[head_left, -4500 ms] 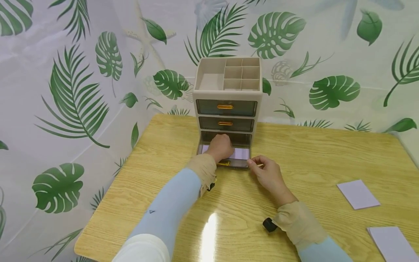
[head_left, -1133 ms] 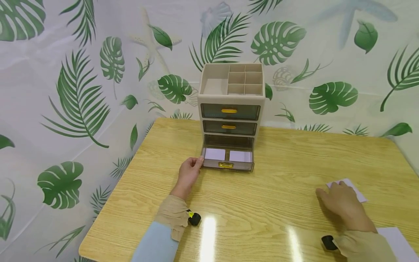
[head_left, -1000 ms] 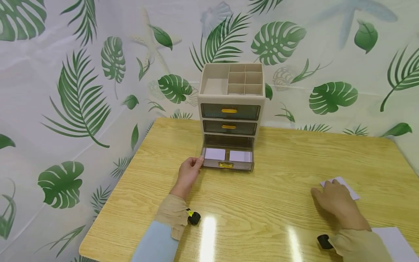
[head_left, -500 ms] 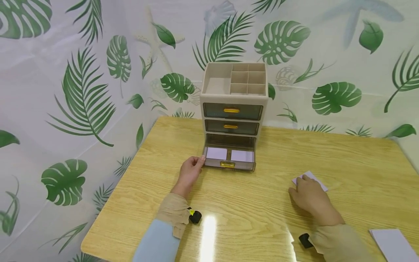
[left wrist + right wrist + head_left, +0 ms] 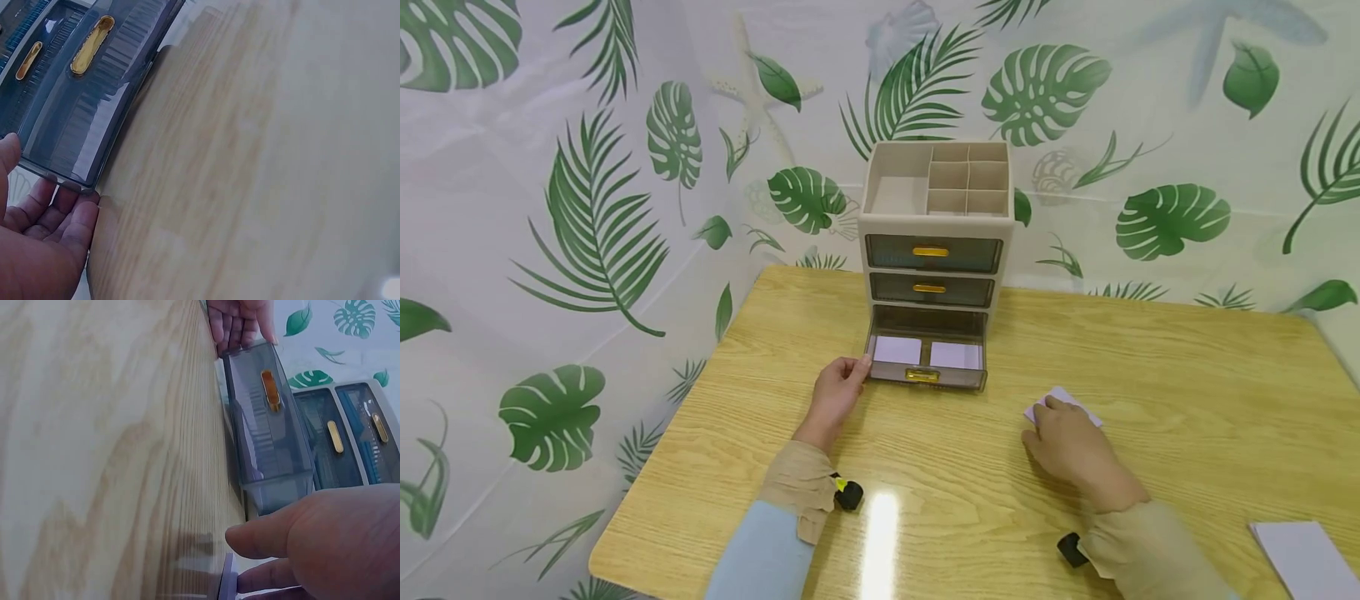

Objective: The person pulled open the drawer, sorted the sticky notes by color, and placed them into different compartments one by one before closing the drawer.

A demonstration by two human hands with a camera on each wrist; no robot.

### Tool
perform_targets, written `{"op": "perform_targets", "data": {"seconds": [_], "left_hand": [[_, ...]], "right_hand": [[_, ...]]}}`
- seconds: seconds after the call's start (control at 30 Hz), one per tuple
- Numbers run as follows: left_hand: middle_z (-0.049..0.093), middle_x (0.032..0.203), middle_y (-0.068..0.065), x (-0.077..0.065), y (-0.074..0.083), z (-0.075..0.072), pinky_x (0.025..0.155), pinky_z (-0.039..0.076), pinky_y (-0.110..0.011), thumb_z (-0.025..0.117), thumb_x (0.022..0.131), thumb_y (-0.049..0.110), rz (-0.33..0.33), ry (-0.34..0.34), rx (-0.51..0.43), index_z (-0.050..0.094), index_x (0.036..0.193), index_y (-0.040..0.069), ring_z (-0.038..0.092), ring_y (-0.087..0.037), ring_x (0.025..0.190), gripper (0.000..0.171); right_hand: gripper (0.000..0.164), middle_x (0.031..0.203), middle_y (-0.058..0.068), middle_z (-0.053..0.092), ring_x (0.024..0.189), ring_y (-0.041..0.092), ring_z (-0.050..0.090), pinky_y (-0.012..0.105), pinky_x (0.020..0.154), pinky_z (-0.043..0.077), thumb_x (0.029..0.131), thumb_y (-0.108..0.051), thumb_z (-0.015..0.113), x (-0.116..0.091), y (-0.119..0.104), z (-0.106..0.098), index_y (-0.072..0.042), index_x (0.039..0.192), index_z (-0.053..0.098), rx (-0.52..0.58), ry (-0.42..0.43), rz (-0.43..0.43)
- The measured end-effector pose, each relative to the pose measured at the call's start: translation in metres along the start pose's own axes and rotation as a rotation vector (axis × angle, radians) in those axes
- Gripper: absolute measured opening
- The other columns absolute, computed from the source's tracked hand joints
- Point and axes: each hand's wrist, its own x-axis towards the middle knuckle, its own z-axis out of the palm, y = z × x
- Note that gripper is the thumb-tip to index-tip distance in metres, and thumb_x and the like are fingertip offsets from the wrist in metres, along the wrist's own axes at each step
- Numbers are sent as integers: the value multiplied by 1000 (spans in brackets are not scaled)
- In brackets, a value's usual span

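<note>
My left hand (image 5: pixel 835 392) grips the left front corner of the pulled-out bottom drawer (image 5: pixel 887 374), with the thumb at its front edge and several fingers round the side. Inside that smoky drawer lie two lavender stacks of paper, a left one (image 5: pixel 898 350) and a right one (image 5: pixel 955 356). To the right of the drawer, my right hand (image 5: pixel 1067 442) presses its fingertips onto another lavender paper pad (image 5: pixel 1086 413) at the tabletop. In the right wrist view, the thumb (image 5: pixel 253 540) stands off from the pad's thin edge (image 5: pixel 228 579).
Above the bottom drawer, the beige organizer (image 5: pixel 936 220) has two closed drawers with gold handles and a divided top tray. A lavender stack of paper (image 5: pixel 1303 558) lies at the right front of the wooden table (image 5: pixel 1195 375). A leaf-patterned cloth (image 5: pixel 850 83) hangs behind.
From the table's right side, the right hand has moved the paper pad left, closer to the drawer. The left hand, inside the drawer at first, now holds its left corner.
</note>
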Motion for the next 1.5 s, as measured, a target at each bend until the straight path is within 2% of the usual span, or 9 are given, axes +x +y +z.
{"op": "perform_targets", "data": {"seconds": [0.2, 0.3, 0.67, 1.0, 1.27, 1.4, 1.5], "left_hand": [[61, 98, -10, 1, 0, 1, 78, 50, -33, 58, 94, 44, -11, -3, -2, 62, 103, 2, 59, -25, 88, 43], [61, 99, -10, 2, 0, 1, 80, 50, -36, 59, 94, 45, -12, -4, -12, 62, 104, 2, 59, -26, 90, 44], [61, 99, -10, 3, 1, 1, 77, 49, -34, 58, 95, 43, 2, -2, 15, 62, 104, 1, 59, -24, 87, 43], [61, 99, -10, 3, 0, 1, 79, 50, -32, 60, 95, 41, -26, 7, -14, 62, 104, 1, 59, -24, 89, 40], [62, 98, -11, 3, 0, 0, 78, 50, -33, 60, 95, 40, -10, 5, -28, 62, 103, 0, 58, -24, 89, 41], [62, 99, -11, 3, -1, 0, 78, 50, -33, 60, 95, 40, -13, 0, -36, 62, 103, 0, 59, -24, 89, 41], [62, 98, -11, 3, -1, 0, 77, 50, -32, 60, 94, 41, -10, 1, -33, 62, 103, 0, 59, -24, 88, 41]], "right_hand": [[32, 113, 31, 59, 109, 48, 53, 58, 95, 39, 92, -16, 59, 3, -9, 2, 12, 108, 61, -27, 40, -80], [31, 113, 29, 59, 109, 47, 54, 57, 96, 39, 92, -15, 60, 5, -12, 3, 11, 107, 62, -25, 50, -101], [40, 131, 31, 50, 117, 54, 46, 60, 99, 36, 93, -18, 59, 8, -24, 5, 11, 120, 59, 21, 23, -87], [43, 133, 30, 49, 121, 52, 44, 60, 100, 36, 92, -18, 58, 8, -28, 6, 11, 124, 58, 28, 13, -96], [46, 134, 28, 50, 122, 49, 45, 60, 98, 38, 93, -21, 61, 10, -22, 2, 8, 128, 55, 78, -10, -66], [50, 133, 29, 50, 121, 49, 46, 61, 94, 40, 93, -24, 61, 14, -12, -3, 7, 132, 52, 127, 10, -1], [58, 133, 32, 47, 121, 52, 42, 63, 93, 39, 93, -31, 61, 15, -1, -8, 8, 134, 48, 139, 23, 78]]}}
